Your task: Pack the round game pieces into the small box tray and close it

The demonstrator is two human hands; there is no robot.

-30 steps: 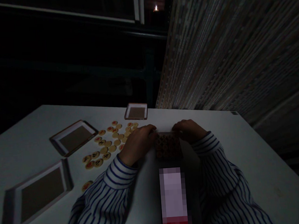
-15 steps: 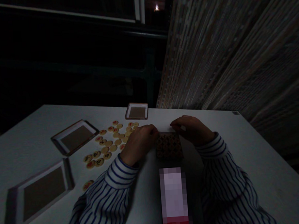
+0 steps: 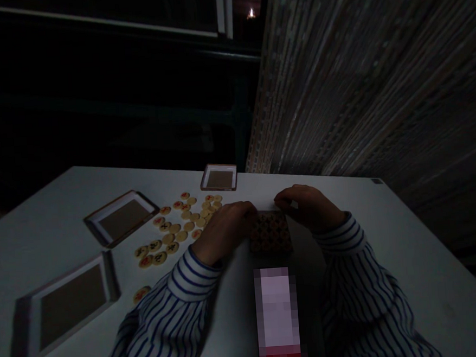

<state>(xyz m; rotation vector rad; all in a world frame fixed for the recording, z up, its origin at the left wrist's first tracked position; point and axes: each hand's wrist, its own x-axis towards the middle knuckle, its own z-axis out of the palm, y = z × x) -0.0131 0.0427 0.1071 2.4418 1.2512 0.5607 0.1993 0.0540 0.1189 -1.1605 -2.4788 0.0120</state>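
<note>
Box of discs (image 3: pixel 270 236) sits on the surface (image 3: pixel 394 260) between my left hand (image 3: pixel 227 229) and right hand (image 3: pixel 310 209), slightly nearer me. Left is curled by its far-left corner, right half-curled off far-right; can't tell if either grips anything. Risks: uneven nudge could skew the packed rows; left sleeve (image 3: pixel 166 314) could drag the loose discs (image 3: pixel 181 236) nearby.

The left arm (image 3: pixel 162 325) and right arm (image 3: pixel 372 299) reach forward, the left hand (image 3: pixel 229 228) and right hand (image 3: pixel 311 208) near each other but apart, both curled inward.
</note>
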